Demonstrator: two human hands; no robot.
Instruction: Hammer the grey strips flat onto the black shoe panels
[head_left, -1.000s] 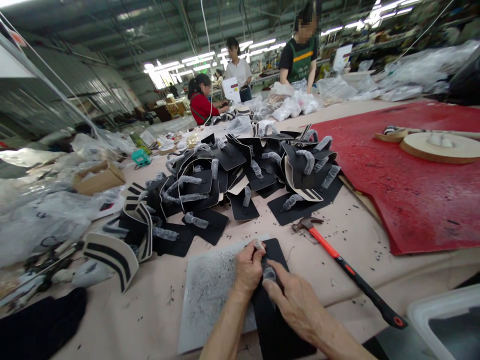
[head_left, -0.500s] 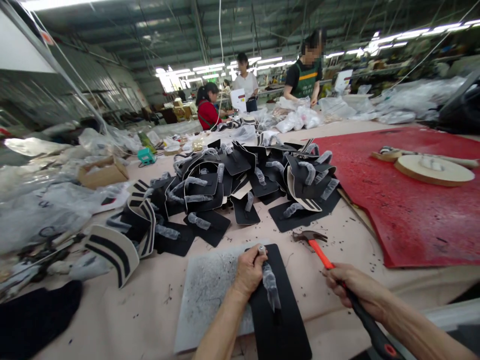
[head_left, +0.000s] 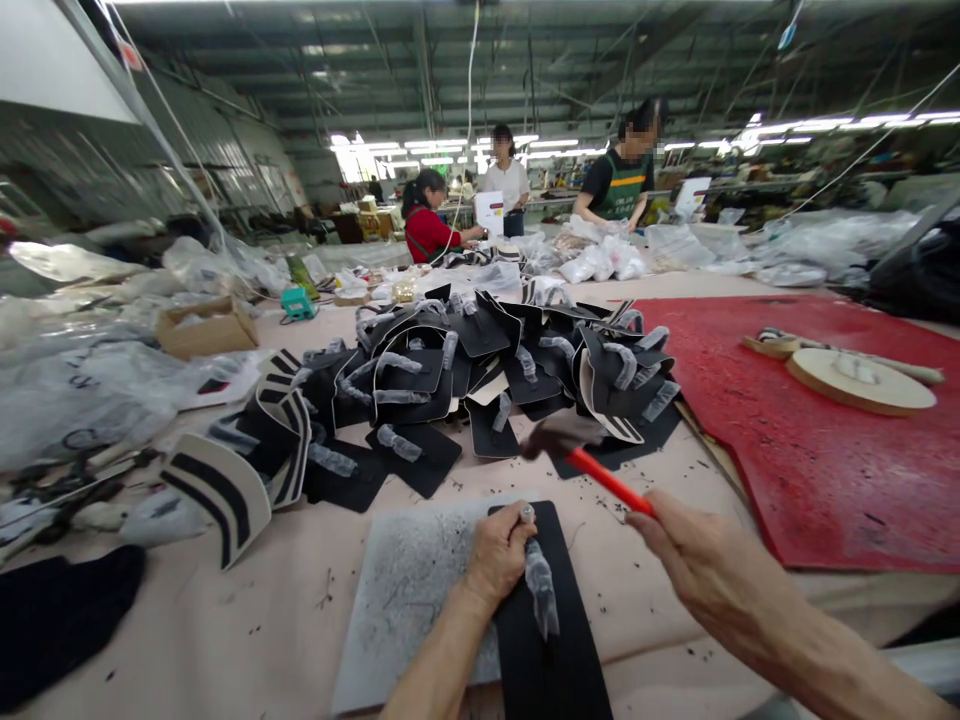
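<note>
My left hand [head_left: 496, 553] is closed in a fist around a small metal punch [head_left: 527, 513], held upright on a black flat piece [head_left: 551, 640]. A clear plastic-wrapped strip [head_left: 541, 588] lies on that piece just right of my fist. The black piece rests partly on a grey scarred cutting pad [head_left: 409, 590]. My right hand [head_left: 697, 565] grips the red handle of a hammer [head_left: 592, 468], raised off the table with its blurred head above and to the right of the punch.
A big heap of black pieces with plastic-wrapped strips [head_left: 480, 375] lies beyond. Striped black-and-cream pieces [head_left: 225, 480] sit left. A red mat [head_left: 817, 430] with a round wooden disc [head_left: 859, 378] is on the right. Plastic bags and a cardboard box [head_left: 202, 328] crowd the left; three people work at the far end.
My right hand left the black piece, took hold of the hammer lying on the table and lifted it towards the punch. My left hand stayed on the punch.
</note>
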